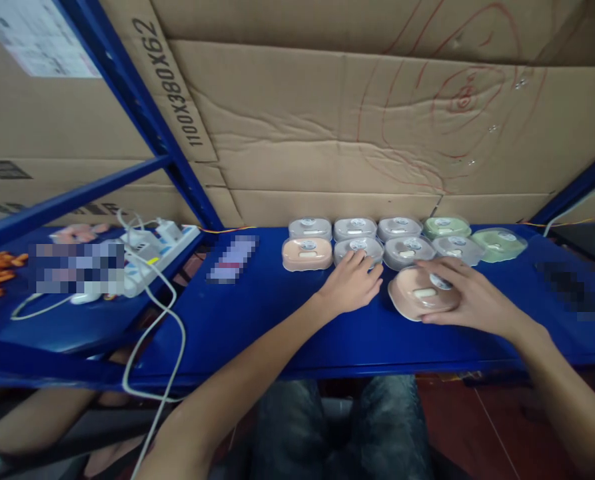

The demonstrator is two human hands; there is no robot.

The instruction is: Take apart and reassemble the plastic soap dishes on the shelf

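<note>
My right hand [470, 297] grips a peach lidded plastic box [411, 293] from its right side, fingers over the top and thumb near the bottom edge. This box is tilted at the front of the rows, with a white tab and a round sticker on its clear lid. Nearby, my left hand [354, 283] has loosely bent fingers, partly apart, in front of a grey lidded box [372, 247]. They overlap its front edge; whether they touch it I cannot tell. Left of that stands another peach box [307, 255]. A green box [500, 245] is at the right end.
Several more grey and green boxes [447, 227] form the back row against a cardboard wall [287, 167]. The blue table [277, 333] has a blurred-out flat item [233, 259] at left. Beyond a blue post, a power strip [170, 250] trails a white cable [183, 333]. Another person's arm [42, 417] is lower left.
</note>
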